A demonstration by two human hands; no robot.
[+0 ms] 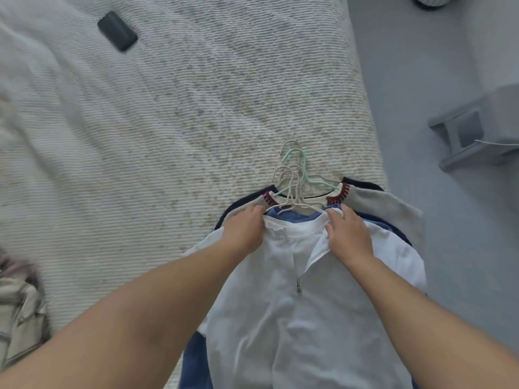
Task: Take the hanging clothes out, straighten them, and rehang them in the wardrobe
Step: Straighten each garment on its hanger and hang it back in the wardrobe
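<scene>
A stack of clothes on hangers lies on the bed (168, 122). On top is a white zip-neck shirt (295, 318) with its zipper partly open. Under it I see a blue garment (283, 213), then a grey sweater (387, 211) with a red-and-cream collar, and a dark one at the bottom. Several wire hanger hooks (292, 175), white and mint green, stick out past the collars. My left hand (244, 231) grips the shirt's left shoulder by the collar. My right hand (349, 234) presses on the collar's right side, fingers curled into the fabric.
A dark phone-like object (117, 31) lies at the bed's far left. Beige clothing (19, 313) is bunched at the bed's near left edge. To the right is grey floor with a grey stool-like piece (477, 127) and a striped round object (429, 1) at the top.
</scene>
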